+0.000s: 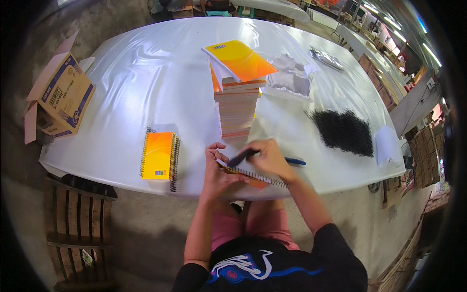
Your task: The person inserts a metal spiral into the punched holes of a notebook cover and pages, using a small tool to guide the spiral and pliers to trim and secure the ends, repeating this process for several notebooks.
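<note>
Near the front edge of the table, my left hand (218,174) grips a spiral notebook (256,183) with an orange cover, tilted with its coil upward. The wire coil (267,179) runs along its spine and sticks out past the right end. My right hand (268,155) is closed around a dark tool (240,158), blurred by motion, whose tip is at the left end of the coil. The tool's exact kind cannot be made out. A slim blue object (295,161) shows beside my right wrist, partly hidden by it.
Beyond my hands rises a tall stack of orange-yellow notebooks (237,112). Coil-bound notebooks (158,155) lie to the left, a heap of black coils (343,132) to the right. Crumpled white wrapping (290,80) sits behind the stack. A cardboard box (67,97) stands at far left.
</note>
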Demonstrator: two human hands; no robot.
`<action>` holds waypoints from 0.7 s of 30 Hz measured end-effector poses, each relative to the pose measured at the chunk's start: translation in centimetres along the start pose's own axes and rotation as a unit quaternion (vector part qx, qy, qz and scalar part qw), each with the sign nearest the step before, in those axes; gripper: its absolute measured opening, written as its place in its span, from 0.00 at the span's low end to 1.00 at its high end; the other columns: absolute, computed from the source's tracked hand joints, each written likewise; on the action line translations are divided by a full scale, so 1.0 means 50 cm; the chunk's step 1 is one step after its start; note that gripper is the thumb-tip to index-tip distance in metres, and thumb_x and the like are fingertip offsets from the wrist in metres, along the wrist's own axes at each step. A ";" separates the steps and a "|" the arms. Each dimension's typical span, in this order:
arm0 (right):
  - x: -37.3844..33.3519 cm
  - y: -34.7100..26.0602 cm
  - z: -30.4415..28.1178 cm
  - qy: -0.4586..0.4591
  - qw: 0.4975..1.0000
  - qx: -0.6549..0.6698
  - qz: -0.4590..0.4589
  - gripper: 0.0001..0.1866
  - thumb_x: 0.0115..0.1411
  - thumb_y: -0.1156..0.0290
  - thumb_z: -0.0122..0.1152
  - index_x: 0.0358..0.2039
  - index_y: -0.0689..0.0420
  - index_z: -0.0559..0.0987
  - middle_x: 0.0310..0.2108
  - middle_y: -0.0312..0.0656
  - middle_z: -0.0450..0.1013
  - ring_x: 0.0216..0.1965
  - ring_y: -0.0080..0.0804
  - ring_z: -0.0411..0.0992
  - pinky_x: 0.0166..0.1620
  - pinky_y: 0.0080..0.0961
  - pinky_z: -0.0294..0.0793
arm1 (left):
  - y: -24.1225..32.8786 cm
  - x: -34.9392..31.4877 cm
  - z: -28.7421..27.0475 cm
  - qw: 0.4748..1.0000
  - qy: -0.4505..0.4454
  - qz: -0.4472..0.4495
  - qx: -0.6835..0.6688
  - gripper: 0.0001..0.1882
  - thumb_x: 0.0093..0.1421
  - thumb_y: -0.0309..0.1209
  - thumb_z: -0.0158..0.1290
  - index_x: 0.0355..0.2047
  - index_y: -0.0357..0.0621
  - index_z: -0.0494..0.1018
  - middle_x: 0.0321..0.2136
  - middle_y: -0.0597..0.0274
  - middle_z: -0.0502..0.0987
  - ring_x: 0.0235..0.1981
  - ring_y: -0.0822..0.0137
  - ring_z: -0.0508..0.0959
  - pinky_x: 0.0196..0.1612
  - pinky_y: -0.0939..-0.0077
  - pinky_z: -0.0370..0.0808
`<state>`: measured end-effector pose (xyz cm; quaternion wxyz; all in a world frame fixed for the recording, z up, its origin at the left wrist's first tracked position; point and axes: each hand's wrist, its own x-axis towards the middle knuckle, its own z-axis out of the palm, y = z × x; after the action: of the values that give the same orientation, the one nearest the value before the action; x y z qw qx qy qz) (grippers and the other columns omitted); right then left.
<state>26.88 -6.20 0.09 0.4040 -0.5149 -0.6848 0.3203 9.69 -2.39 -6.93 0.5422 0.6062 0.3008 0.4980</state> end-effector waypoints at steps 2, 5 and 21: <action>0.022 0.012 -0.005 0.050 0.990 0.113 0.073 0.14 0.43 0.83 0.60 0.32 0.57 0.83 0.29 0.42 0.79 0.32 0.24 0.76 0.40 0.23 0.74 | -0.025 0.001 -0.005 0.999 -0.002 0.041 0.028 0.48 0.22 0.38 0.78 0.38 0.45 0.55 0.39 0.64 0.58 0.31 0.75 0.62 0.37 0.80 0.67; 0.017 -0.036 0.015 -0.050 0.998 0.016 -0.036 0.13 0.44 0.84 0.60 0.32 0.59 0.83 0.30 0.41 0.79 0.32 0.23 0.76 0.40 0.24 0.74 | -0.028 0.006 -0.006 0.992 0.017 -0.094 -0.086 0.51 0.21 0.39 0.78 0.40 0.44 0.54 0.38 0.64 0.57 0.33 0.73 0.62 0.40 0.80 0.66; -0.101 0.078 -0.087 0.259 0.884 -0.384 0.054 0.34 0.53 0.65 0.62 0.61 0.48 0.64 0.61 0.49 0.59 0.62 0.50 0.54 0.59 0.57 0.53 | 0.021 -0.029 -0.030 0.989 0.042 -0.118 -0.078 0.10 0.57 0.28 0.59 0.35 0.39 0.69 0.25 0.73 0.69 0.27 0.81 0.66 0.32 0.88 0.66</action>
<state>33.20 -9.92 -2.35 0.3197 -0.7305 -0.5965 -0.0916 7.63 -3.41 -6.44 0.6296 0.5012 0.3527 0.4776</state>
